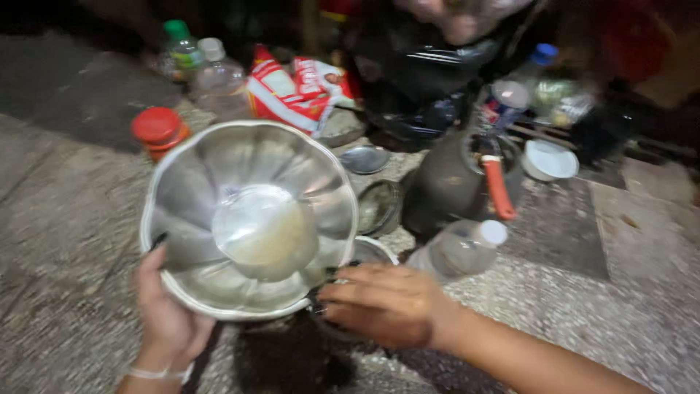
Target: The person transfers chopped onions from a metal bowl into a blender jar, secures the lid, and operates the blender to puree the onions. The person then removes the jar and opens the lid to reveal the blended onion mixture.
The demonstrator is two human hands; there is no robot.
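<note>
Steel bowl [251, 219] tilted in your left hand [166, 306], cloudy dregs left inside; right hand [383, 303] grips its far rim.

Speckled stone floor [642, 328], dim light, darker floor patch [561, 226], black shadow at top.

Silver fluted bowl [250, 219] with a cloudy yellowish pool at its bottom, held at centre; jar with red lid [157, 125] at 10 o'clock, green-capped bottle [179, 49] and clear bottle with a white cap [219, 82] at 11. Red-and-white printed bag [297, 89] at 12, dark grey pot [450, 182] with orange-red handle [499, 188] at 3 (blurry), white dish [550, 160] and blue-capped bottle [519, 89] at 2. Floor [65, 241] is speckled grey stone.
</note>
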